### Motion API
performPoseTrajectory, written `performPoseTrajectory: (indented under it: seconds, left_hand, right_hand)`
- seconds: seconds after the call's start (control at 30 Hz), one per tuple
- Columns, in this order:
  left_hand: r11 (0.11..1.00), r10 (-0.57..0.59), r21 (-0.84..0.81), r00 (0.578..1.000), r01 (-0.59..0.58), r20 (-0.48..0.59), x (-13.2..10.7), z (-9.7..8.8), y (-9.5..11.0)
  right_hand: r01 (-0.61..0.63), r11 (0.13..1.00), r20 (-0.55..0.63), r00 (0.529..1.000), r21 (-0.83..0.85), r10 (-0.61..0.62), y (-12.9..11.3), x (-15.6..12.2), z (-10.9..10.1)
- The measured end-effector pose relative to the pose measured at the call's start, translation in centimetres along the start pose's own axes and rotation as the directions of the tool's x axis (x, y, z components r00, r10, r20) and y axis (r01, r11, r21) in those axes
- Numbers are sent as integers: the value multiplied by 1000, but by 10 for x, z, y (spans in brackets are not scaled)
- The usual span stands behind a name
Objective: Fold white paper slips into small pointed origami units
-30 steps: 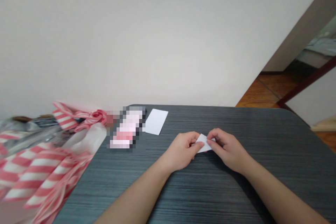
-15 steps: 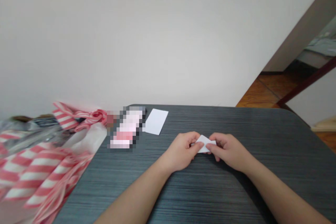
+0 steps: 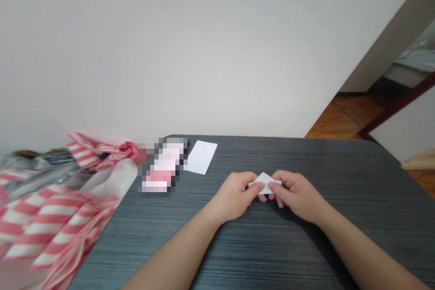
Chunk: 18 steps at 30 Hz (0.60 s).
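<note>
Between my two hands is a small piece of white folded paper (image 3: 264, 177), triangular at the top with its point away from me. My left hand (image 3: 238, 195) pinches its left side, thumb on top. On the right side, my right hand (image 3: 294, 194) grips it the same way, and the two thumb tips lie close together over the paper. The fingers beneath hide part of its lower side. Both hands are just above the dark wood-grain table (image 3: 258, 244).
Farther back on the left lies a flat white sheet of paper (image 3: 202, 157), beside a pixelated pink-and-dark oblong item (image 3: 165, 165). Red-and-white striped cloth (image 3: 50, 217) is heaped left of the table. A pale wall (image 3: 217, 54) rises behind the far edge.
The folded paper has turned slightly and now sits level, its point centred between my thumbs. My right thumb has shifted a little to the right.
</note>
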<state>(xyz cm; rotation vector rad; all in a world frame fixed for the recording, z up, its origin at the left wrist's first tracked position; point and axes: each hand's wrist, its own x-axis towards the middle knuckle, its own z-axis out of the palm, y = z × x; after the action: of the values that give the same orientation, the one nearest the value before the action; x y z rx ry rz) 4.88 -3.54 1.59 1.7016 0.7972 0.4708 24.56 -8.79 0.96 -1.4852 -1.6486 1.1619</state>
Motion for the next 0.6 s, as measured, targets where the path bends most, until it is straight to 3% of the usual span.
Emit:
performPoseTrajectory:
  seconds: [0.17,0.33,0.6]
  left_hand:
    - [997,10,79,1000,-10,-1,-1,-2,5]
    - [998,22,52,1000,-22,-2,-1,-1,6]
    - [998,-56,32,996,58,-65,-1,0,3]
  right_hand:
    - [-23,999,6,1000,-26,23,0,0,2]
    - [-27,998,5,1000,-51,28,-6,0,2]
    - [-49,998,-37,998,39,51,0,-1,1]
